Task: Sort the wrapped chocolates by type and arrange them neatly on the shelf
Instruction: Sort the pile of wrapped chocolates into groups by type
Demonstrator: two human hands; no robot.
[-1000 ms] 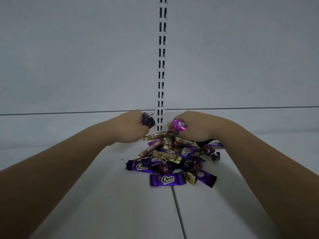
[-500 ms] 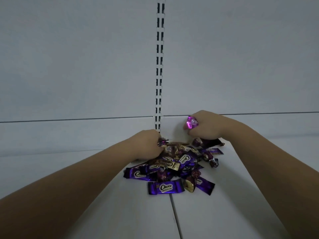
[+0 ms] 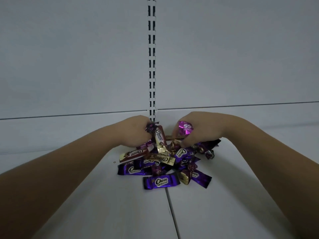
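Wrapped chocolates [image 3: 164,163] lie in one mixed heap on the white shelf [image 3: 96,213], near its back edge and just in front of the slotted upright [image 3: 151,57], straddling the seam [image 3: 170,214] between two shelf boards. No separate groups show yet, so I judge the sorting to be at an early stage.

A second ago the left hand [image 3: 133,133] held only a dark twist-wrapped sweet [image 3: 151,126], lifted clear of the heap. It then dipped into the pile, and now its curled fingers also grip a gold Choco bar [image 3: 159,139], which stands nearly on end, its lower end touching the heap. The right hand [image 3: 200,128] has kept a magenta foil chocolate [image 3: 185,128] tucked in its curled fingers throughout. Half a second ago it was raised toward the back; now its fingertips [image 3: 183,144] point down into the far side of the pile. Whether they have pinched another piece I cannot tell. This suggests each hand is gathering pieces before setting any down, though the left is holding two different kinds.

At least four kinds are mixed in the heap: flat purple bars marked Choco, one purple Choco bar [image 3: 161,181] lying face up at the front edge, flat gold-and-brown Choco bars, small dark twist-wrapped sweets, and a gold foil piece [image 3: 184,177]. Many overlap and lie at odd angles. The wrappers are glossy and look slippery.
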